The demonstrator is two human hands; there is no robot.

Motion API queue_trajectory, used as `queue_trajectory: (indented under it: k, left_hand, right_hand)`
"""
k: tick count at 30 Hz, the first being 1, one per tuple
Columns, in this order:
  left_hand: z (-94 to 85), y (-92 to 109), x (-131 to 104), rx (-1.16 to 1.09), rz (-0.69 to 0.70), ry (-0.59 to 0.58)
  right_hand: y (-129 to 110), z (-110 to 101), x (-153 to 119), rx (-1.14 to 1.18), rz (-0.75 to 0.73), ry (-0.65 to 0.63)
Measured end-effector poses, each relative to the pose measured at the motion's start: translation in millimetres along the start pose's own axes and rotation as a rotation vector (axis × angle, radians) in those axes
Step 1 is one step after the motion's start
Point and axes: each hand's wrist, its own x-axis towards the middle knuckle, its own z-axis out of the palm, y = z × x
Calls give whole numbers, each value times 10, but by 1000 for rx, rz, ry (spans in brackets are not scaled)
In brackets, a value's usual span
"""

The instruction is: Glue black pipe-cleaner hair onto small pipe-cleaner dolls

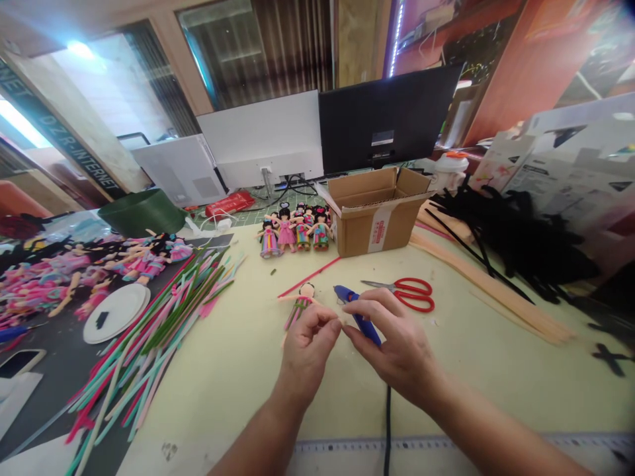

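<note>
My left hand [310,340] is closed in a pinch at the middle of the table, on something too small to make out. Just right of it, my right hand [397,340] is above a blue glue gun [364,324], its fingers bent round the gun's body and a fingertip near the left hand's pinch. The gun's nozzle points up and left, and a dark cord runs down to the front edge. Behind my left hand lies a small doll [301,301] with black hair and a green and pink body, partly hidden by that hand.
Red-handled scissors [414,294] lie right of the glue gun. An open cardboard box [374,228] stands behind, beside several finished dolls [286,231]. Colourful pipe cleaners [163,324] and more dolls cover the left; black and peach strips [476,284] lie right.
</note>
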Motion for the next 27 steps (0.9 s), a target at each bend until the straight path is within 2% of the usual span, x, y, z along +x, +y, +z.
queue_trajectory:
  k: [8,21,27]
  left_hand:
    - [48,8,-21,-31,-53,40]
    - [20,16,30,-180,-203,6]
    - [27,49,21,-214,-173,5]
  right_hand:
    - [-19,23,4,0,-15,0]
    - [15,-43,27,4,-37,8]
    - [14,-24,25,5,-36,14]
